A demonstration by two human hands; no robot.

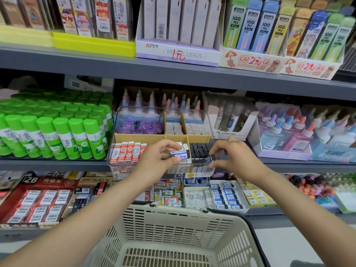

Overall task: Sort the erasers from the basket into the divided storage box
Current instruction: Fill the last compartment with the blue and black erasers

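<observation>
Centre of frame: clear divided storage box w/ tan partitions sits on the middle shelf. Left hand pinches a blue-and-white sleeved eraser btwn thumb and fingers, held over the box's front middle compartment, just above the white erasers already standing there. Right hand is curled round a small dark-sleeved eraser at the box's front right edge, beside the compartment of black erasers. Red-and-white erasers fill the front left compartment; purple ones upper left of the box.

Basket at bottom centre; the part in view shows no erasers, so prob. near the end of the sort.

Handling, as a guess: erasers are light, stiff enough not to bend, rubbery w/ a smooth paper sleeve that could slide off. Best gripped across the sleeve's long sides w/ a fingertip pinch, lowered end-first into the gap. Slots look tight-packed, so a crooked entry may jam or tip neighbours. Not fragile.
</observation>
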